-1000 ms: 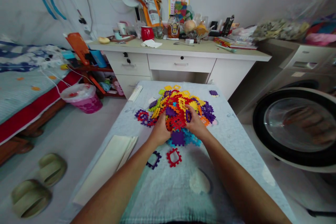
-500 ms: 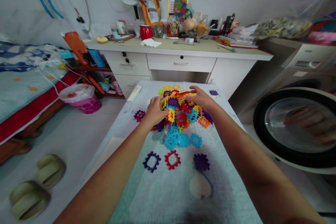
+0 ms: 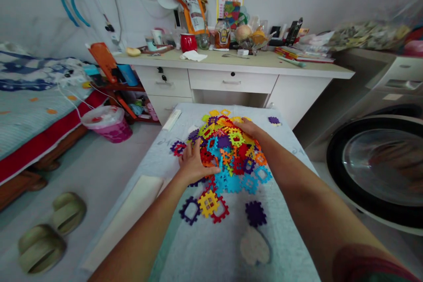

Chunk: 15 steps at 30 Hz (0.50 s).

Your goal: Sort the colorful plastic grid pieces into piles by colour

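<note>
A heap of flat plastic interlocking tiles [image 3: 228,150] in many colours lies on a small table covered with a pale blue cloth [image 3: 211,246]. My left hand [image 3: 193,163] rests on the heap's near left edge with fingers spread flat. My right hand [image 3: 248,128] lies over the far right top of the heap, fingers curved onto the tiles. Loose tiles sit nearer me: a purple frame [image 3: 189,210], a yellow one [image 3: 208,201] over a red one [image 3: 218,213], and a solid purple tile [image 3: 255,213]. Another purple tile [image 3: 274,120] lies apart at the far right.
A white desk [image 3: 231,70] crowded with cups, bottles and books stands behind the table. A washing machine door [image 3: 376,163] is at the right. A bed [image 3: 29,110], a pink bin [image 3: 105,123] and green slippers [image 3: 49,229] are at the left. A white folded sheet [image 3: 128,216] lies on the table's left edge.
Both hands went from gathering the heap near me to its far side, then drew it back and flattened it. A yellow tile now lies among the loose ones near me.
</note>
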Motion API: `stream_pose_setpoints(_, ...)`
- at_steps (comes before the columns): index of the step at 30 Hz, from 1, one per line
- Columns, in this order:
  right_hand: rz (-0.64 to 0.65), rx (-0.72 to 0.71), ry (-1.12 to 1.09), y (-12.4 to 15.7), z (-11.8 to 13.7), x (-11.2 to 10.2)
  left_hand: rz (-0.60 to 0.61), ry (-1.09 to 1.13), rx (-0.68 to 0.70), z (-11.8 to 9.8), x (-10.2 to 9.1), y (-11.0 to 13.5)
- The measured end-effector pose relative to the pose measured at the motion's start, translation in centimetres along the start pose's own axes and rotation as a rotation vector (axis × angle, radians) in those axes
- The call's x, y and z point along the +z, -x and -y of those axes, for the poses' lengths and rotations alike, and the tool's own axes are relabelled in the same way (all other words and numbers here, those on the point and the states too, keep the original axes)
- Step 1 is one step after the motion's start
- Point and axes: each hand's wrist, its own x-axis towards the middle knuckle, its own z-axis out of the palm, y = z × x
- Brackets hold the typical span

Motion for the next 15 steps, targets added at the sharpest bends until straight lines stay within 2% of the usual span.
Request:
stream_pose_setpoints(3, 0.082, 0.013, -0.066, 0.3, 0.6, 0.6, 0.006, -0.038, 0.072, -1.0, 0.4, -0.3)
stream_pose_setpoints(8, 0.363, -0.005, -0.459, 2.2, 1.5, 1.0, -0.024, -0.046, 0.175, -1.9, 1.1, -0.9)
stream_pose_setpoints(12, 0.412, 0.014, -0.653, 3.9, 2.3, 0.9, -0.059, 0.084, 0.292, -2.4, 2.0, -1.4)
stream_pose_setpoints(15, 0.476, 0.037, -0.739, 4.7, 2.8, 0.8, -0.086, 0.149, 0.326, -2.8, 2.4, -2.1)
